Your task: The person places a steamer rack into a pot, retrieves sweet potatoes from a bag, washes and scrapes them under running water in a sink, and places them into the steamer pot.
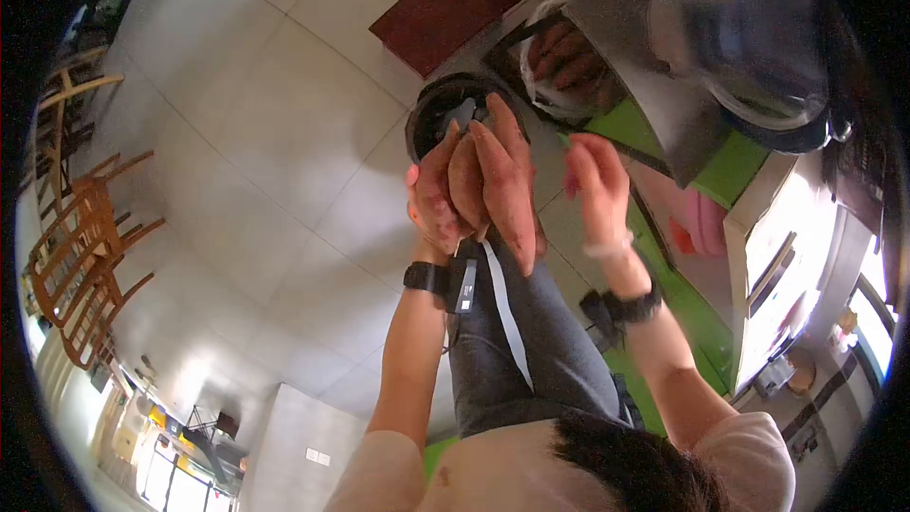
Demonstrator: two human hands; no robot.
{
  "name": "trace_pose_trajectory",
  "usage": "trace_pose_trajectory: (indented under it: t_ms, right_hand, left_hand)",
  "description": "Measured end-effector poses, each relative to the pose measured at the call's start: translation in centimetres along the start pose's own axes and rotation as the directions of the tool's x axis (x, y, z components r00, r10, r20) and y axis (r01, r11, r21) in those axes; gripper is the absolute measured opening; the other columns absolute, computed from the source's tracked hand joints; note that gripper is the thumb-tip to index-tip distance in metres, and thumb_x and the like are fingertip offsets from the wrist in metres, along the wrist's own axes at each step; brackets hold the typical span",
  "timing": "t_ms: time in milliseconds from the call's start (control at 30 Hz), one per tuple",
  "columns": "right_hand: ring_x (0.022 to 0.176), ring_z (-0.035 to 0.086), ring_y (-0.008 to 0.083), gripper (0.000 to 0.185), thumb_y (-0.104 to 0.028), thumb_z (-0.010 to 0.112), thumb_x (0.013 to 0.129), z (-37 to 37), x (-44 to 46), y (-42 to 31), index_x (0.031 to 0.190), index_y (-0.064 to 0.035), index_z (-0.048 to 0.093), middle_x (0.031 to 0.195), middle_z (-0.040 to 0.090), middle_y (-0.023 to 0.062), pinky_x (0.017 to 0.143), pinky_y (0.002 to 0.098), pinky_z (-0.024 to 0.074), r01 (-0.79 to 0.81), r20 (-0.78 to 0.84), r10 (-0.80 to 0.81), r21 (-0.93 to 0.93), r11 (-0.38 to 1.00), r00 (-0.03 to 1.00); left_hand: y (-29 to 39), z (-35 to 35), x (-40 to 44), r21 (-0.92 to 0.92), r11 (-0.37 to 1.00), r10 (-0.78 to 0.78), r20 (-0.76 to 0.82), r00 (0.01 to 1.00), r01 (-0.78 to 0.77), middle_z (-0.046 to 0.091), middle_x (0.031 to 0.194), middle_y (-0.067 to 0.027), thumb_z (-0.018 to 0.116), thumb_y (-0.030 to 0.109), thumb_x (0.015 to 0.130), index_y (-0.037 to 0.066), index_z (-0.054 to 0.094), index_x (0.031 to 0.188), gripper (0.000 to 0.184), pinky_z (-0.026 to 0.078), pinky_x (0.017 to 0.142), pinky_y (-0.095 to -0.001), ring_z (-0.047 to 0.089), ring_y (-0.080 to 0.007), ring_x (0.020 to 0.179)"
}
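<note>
Several reddish sweet potatoes form a bunch in front of me, their pointed ends up. My left hand is closed around the bunch from the left and below, with most of its fingers hidden behind it. To the right of the bunch and apart from it, my right hand is raised with loosely bent fingers, slightly smeared by motion. No held object shows in it. Behind the sweet potatoes is a round black container, its inside partly covered by them.
A dark red rectangular object lies beyond the container. More sweet potatoes sit in a clear plastic bag at upper right. Near my right arm are a green surface and a pink item. Wooden chairs stand far left.
</note>
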State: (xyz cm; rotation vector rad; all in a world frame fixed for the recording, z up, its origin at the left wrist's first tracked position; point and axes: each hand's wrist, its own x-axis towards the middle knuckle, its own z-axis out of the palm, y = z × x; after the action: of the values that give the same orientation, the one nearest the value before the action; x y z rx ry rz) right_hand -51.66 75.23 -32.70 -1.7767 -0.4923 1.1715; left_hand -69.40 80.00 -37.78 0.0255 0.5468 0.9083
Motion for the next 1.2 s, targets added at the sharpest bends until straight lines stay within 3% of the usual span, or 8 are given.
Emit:
trace_pose_trajectory:
  t_ms: [167, 267, 367, 400, 633, 833, 1033, 1200]
  right_hand:
    - [0.056, 0.050, 0.0122, 0.022, -0.012, 0.057, 0.080, -1.3, 13.3, 13.5, 0.098, -0.0016, 0.051, 0.080, 0.055, 0.0045, 0.045, 0.0247, 0.0409, -0.049, -0.254, 0.104, 0.213, 0.976, 0.962]
    - [0.061, 0.051, 0.0143, 0.047, -0.026, 0.059, 0.079, -5.9, 23.8, 22.0, 0.113, 0.0009, 0.043, 0.079, 0.054, 0.0056, 0.051, 0.0282, 0.0413, -0.177, -0.188, 0.137, -0.214, 0.961, 0.973]
    - [0.054, 0.048, 0.0151, 0.046, -0.035, 0.057, 0.080, -5.1, 28.7, 22.2, 0.107, 0.0000, 0.046, 0.067, 0.052, 0.0054, 0.052, 0.0307, 0.0423, -0.332, -0.443, 0.046, -0.593, 0.734, 0.895]
    - [0.052, 0.047, 0.0153, 0.045, -0.037, 0.056, 0.080, -5.2, 30.1, 22.8, 0.104, -0.0003, 0.047, 0.064, 0.052, 0.0056, 0.053, 0.0313, 0.0425, -0.360, -0.462, 0.021, -0.661, 0.659, 0.887]
    - [0.047, 0.043, 0.0162, 0.046, -0.046, 0.049, 0.082, -9.0, 34.2, 26.0, 0.071, -0.0018, 0.054, 0.056, 0.051, 0.0092, 0.052, 0.0325, 0.0423, -0.066, -0.095, -0.026, -0.837, 0.543, 0.995]
    - [0.056, 0.045, 0.0161, 0.042, -0.042, 0.043, 0.087, -5.2, 29.1, 15.9, 0.066, -0.0053, 0.049, 0.062, 0.050, 0.0081, 0.068, 0.0329, 0.0430, -0.525, -0.496, 0.370, -0.216, 0.823, 0.785]
    - [0.072, 0.050, 0.0159, 0.024, -0.031, 0.048, 0.085, -6.9, 21.3, 16.7, 0.082, -0.0074, 0.050, 0.077, 0.053, 0.0048, 0.076, 0.0328, 0.0421, 0.023, 0.009, -0.023, -0.093, 0.995, 1.000]
    - [0.079, 0.056, 0.0195, 0.028, -0.028, 0.048, 0.084, -5.6, 9.2, 12.7, 0.095, -0.0032, 0.052, 0.089, 0.057, 0.0078, 0.073, 0.0352, 0.0469, -0.544, 0.427, 0.337, 0.674, 0.500, 0.839]
  left_hand:
    - [1.9, -0.2, 0.5, -0.118, 0.991, 0.081, 0.092, 0.992, -0.070, 0.046, 0.120, -0.0121, 0.033, 0.059, 0.080, 0.001, 0.040, 0.123, 0.072, 0.035, 0.095, -0.0338, 0.046, -0.0243, 0.109]
    - [0.9, -4.9, 0.5, -0.079, 0.989, 0.107, -0.229, 0.967, -0.128, 0.045, 0.122, -0.0131, 0.033, 0.064, 0.078, 0.000, 0.037, 0.125, 0.079, 0.033, 0.096, -0.0331, 0.043, -0.0246, 0.111]
    - [1.2, -9.1, 0.7, 0.139, 0.953, 0.281, -0.071, 0.957, -0.270, 0.045, 0.123, -0.0136, 0.034, 0.059, 0.083, 0.003, 0.036, 0.125, 0.070, 0.031, 0.098, -0.0391, 0.045, -0.0266, 0.109]
    - [1.2, -8.4, 0.7, -0.322, 0.929, 0.224, 0.098, 0.970, -0.181, 0.046, 0.122, -0.0121, 0.037, 0.056, 0.084, 0.003, 0.037, 0.125, 0.067, 0.031, 0.098, -0.0383, 0.045, -0.0244, 0.108]
    - [0.9, -10.9, 0.6, -0.218, 0.951, 0.236, 0.046, 0.971, -0.221, 0.046, 0.122, -0.0091, 0.042, 0.053, 0.083, 0.005, 0.038, 0.123, 0.063, 0.030, 0.098, -0.0367, 0.043, -0.0219, 0.110]
    - [1.1, -8.3, 0.3, -0.161, 0.976, 0.165, 0.099, 0.981, -0.147, 0.047, 0.121, -0.0090, 0.038, 0.057, 0.083, 0.005, 0.037, 0.124, 0.067, 0.030, 0.098, -0.0372, 0.043, -0.0220, 0.111]
    - [0.8, -2.5, 0.0, -0.042, 0.986, 0.165, 0.204, 0.965, -0.159, 0.046, 0.122, -0.0095, 0.037, 0.060, 0.082, 0.005, 0.035, 0.125, 0.070, 0.029, 0.098, -0.0396, 0.041, -0.0243, 0.112]
    - [0.3, 3.6, -3.3, -0.008, 0.993, 0.117, 0.177, 0.977, -0.118, 0.043, 0.123, -0.0101, 0.038, 0.061, 0.079, 0.006, 0.033, 0.126, 0.073, 0.031, 0.098, -0.0398, 0.041, -0.0256, 0.113]
